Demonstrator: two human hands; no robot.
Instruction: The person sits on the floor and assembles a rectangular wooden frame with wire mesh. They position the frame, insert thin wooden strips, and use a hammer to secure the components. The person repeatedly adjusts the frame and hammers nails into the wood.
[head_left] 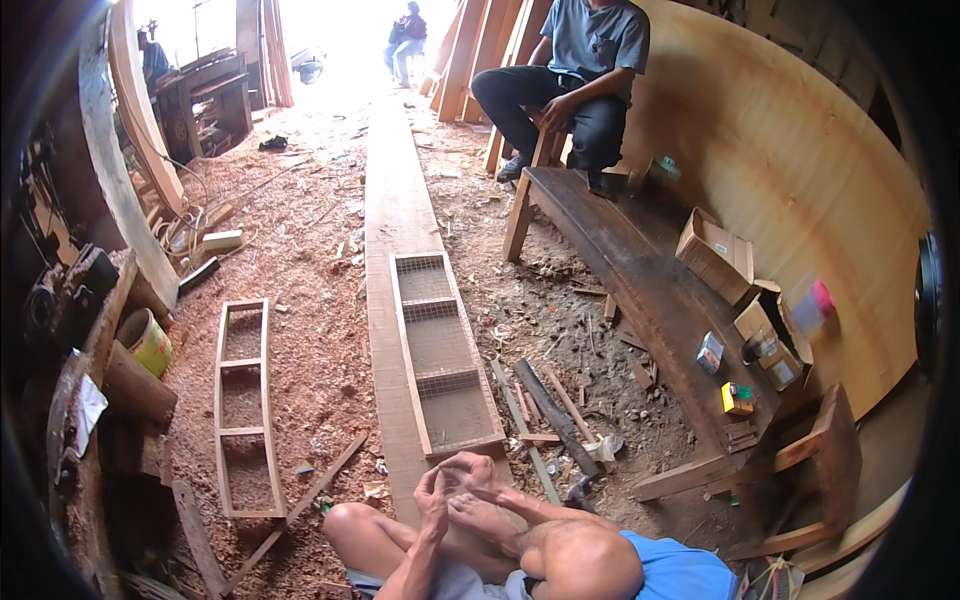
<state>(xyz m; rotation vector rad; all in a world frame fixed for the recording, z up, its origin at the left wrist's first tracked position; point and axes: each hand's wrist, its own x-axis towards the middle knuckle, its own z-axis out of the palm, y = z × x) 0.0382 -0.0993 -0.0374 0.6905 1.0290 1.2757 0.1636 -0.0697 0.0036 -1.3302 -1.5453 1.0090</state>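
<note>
My left hand [432, 500] and my right hand [474, 474] are raised close together over my lap, between my bent knees. The fingertips of both are pinched together; anything between them is too small to make out. Just beyond them, a long wooden frame [447, 378] with wire mesh across its three sections lies on a wide plank [398, 190]. The frame's near end is close to my right hand, and neither hand visibly touches it. My bare foot shows below the fingers.
A second three-section wooden frame [242, 432] lies left on wood shavings. Sticks and a dark wooden bar [556, 415] lie right of the plank. A dark bench [640, 270] holds cardboard boxes [716, 250] and small packages; a person [590, 80] sits at its far end.
</note>
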